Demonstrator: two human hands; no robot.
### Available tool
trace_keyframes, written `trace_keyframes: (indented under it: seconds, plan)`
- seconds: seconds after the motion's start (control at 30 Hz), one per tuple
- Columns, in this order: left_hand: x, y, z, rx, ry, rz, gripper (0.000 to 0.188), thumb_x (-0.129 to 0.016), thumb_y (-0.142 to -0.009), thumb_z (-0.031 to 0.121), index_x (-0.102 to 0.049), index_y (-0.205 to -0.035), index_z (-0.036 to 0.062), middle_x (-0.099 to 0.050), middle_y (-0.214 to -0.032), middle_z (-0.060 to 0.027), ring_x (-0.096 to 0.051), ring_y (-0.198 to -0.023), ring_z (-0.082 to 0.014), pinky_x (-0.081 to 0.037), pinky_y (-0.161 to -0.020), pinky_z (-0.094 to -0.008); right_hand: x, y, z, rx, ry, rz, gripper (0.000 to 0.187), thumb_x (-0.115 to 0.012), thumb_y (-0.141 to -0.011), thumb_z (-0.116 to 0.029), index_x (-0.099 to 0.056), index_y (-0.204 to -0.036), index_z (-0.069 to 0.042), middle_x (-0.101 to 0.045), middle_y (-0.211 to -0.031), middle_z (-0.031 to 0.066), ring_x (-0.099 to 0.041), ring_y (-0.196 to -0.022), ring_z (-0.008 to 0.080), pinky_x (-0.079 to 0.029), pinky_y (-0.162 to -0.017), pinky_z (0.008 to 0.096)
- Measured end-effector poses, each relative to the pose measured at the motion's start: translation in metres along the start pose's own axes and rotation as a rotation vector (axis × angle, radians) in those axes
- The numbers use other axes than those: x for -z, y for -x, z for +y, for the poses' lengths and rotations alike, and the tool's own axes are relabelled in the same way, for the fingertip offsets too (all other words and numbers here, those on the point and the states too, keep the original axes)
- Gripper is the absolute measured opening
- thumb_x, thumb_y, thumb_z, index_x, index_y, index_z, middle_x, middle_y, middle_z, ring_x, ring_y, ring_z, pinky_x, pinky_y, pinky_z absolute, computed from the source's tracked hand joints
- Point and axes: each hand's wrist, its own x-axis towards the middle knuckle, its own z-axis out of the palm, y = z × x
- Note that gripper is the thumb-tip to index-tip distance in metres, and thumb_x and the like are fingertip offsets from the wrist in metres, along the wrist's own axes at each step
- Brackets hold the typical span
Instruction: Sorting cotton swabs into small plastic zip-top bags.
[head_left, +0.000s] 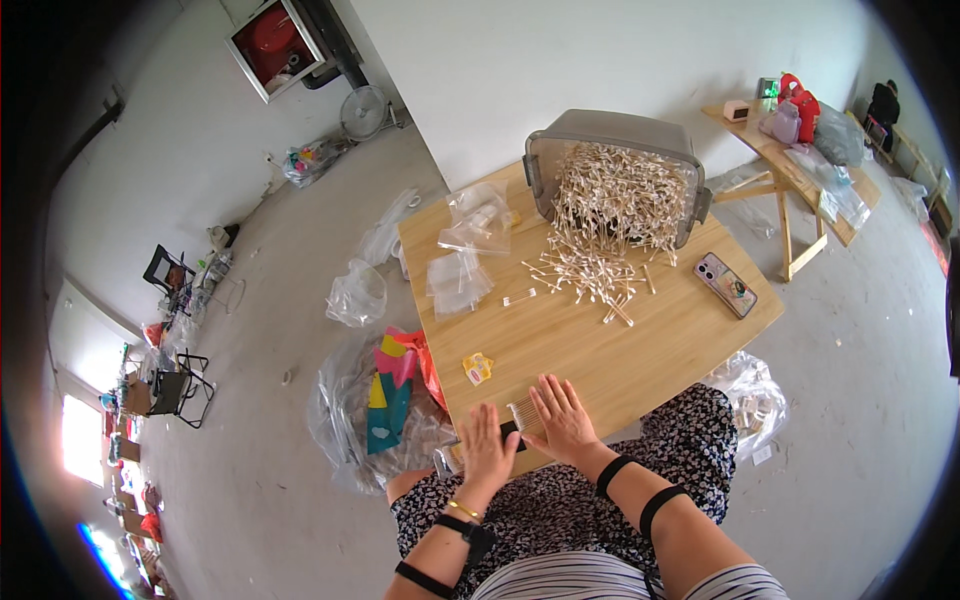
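Near the front edge of the wooden table (pixel 640 350), a small row of cotton swabs (pixel 522 411) lies between my two hands. My left hand (pixel 487 447) is stretched out flat, at the left end of the row beside a small black item (pixel 510 434). My right hand (pixel 562 422) also has straight fingers, its edge against or close to the right side of the row; exact contact is hard to tell. A large heap of cotton swabs (pixel 618 200) spills from a grey plastic bin (pixel 625 122) tipped on its side. Small yellow cards (pixel 478 368) lie beyond my left hand.
Clear plastic bags (pixel 458 280) lie at the table's far left. A phone (pixel 726 284) rests on the right. On the floor at left sits a big plastic bag (pixel 345 400) with coloured pieces. Another wooden table (pixel 790 165) with bags stands far right.
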Motion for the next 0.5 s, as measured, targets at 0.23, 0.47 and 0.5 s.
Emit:
trace_keyframes:
  seconds: [0.23, 0.47, 0.5]
  plan:
    - [-0.036, -0.013, 0.038, 0.008, 0.036, -0.065, 0.083, -0.032, -0.101, 0.056, -0.017, -0.153, -0.0059, -0.017, -0.16, -0.0275, -0.01, -0.151, -0.0377, -0.003, -0.121, -0.0562, -0.018, -0.002, 0.003, 0.013, -0.027, 0.099, 0.081, -0.049, -0.091, -0.054, -0.031, -0.153, -0.004, -0.023, -0.16, 0.0206, -0.017, -0.151, 0.0331, -0.01, -0.123, 0.0484]
    - [-0.032, -0.013, 0.037, 0.011, 0.013, -0.067, 0.077, -0.033, -0.102, 0.055, -0.022, -0.154, -0.0007, -0.019, -0.162, -0.0218, -0.012, -0.152, -0.0332, -0.003, -0.121, -0.057, -0.011, 0.0, 0.002, 0.011, -0.096, 0.115, 0.079, -0.05, -0.091, -0.052, -0.033, -0.152, -0.005, -0.023, -0.16, 0.0211, -0.017, -0.151, 0.0333, -0.011, -0.123, 0.0491]
    - [-0.031, -0.012, 0.036, 0.01, 0.014, -0.072, 0.077, -0.033, -0.102, 0.055, -0.022, -0.154, -0.0007, -0.019, -0.162, -0.0218, -0.012, -0.152, -0.0332, -0.003, -0.121, -0.057, -0.011, 0.001, 0.002, 0.007, -0.102, 0.121, 0.08, -0.05, -0.09, -0.053, -0.033, -0.152, -0.004, -0.023, -0.16, 0.0211, -0.017, -0.151, 0.0333, -0.011, -0.123, 0.0492]
